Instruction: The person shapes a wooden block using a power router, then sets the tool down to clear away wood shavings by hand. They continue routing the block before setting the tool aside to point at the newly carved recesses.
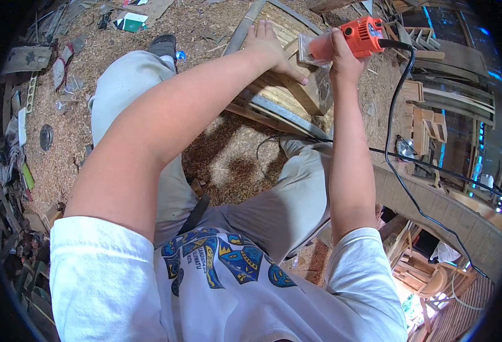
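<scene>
My right hand (pixel 345 61) is wrapped round an orange trim router (pixel 362 35), which lies tilted sideways with its clear base (pixel 304 50) against a wooden piece (pixel 317 94). A black cord (pixel 397 85) runs from the router's rear. My left hand (pixel 267 48) rests with fingers stretched out and thumb apart, pressing on the wood. Beneath is a low wooden bench (pixel 279 117) with grey strips along its edges. The router's cutting bit is hidden.
Wood shavings (pixel 62 165) cover the ground around my legs. The cord sweeps down my right side, past a wooden plank (pixel 444 199). Stacked wooden parts (pixel 427 122) stand to the right. A round metal lid-like disc (pixel 46 137) and scraps lie at left.
</scene>
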A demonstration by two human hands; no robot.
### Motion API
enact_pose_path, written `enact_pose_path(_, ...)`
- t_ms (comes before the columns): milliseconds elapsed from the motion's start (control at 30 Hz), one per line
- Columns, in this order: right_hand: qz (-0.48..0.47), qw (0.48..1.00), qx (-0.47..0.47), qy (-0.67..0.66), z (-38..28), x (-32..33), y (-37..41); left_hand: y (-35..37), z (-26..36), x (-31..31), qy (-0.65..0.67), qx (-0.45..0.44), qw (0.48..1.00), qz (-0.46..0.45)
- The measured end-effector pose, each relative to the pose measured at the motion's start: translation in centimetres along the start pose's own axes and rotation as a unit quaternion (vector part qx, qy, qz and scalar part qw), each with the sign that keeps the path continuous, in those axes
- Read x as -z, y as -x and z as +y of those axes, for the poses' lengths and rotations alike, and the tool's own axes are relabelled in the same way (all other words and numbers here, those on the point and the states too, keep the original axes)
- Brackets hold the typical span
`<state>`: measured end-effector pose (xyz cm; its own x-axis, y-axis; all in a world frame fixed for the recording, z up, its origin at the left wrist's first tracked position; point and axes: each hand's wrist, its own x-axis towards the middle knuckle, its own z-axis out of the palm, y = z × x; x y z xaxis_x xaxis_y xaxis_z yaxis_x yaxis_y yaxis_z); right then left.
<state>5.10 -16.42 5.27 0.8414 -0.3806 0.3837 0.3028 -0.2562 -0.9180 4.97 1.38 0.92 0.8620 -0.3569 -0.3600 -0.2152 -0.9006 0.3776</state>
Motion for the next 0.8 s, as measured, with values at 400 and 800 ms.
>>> enact_pose_path(400,0.008,1.000,0.015,0.005,0.53,0.42,-0.01,0.15,-0.01,0.22,-0.005,-0.002,1.000,-0.005)
enact_pose_path(800,-0.007,1.000,-0.004,0.009,0.36,1.04,0.03,0.18,0.00,0.35,-0.008,-0.002,1.000,-0.012)
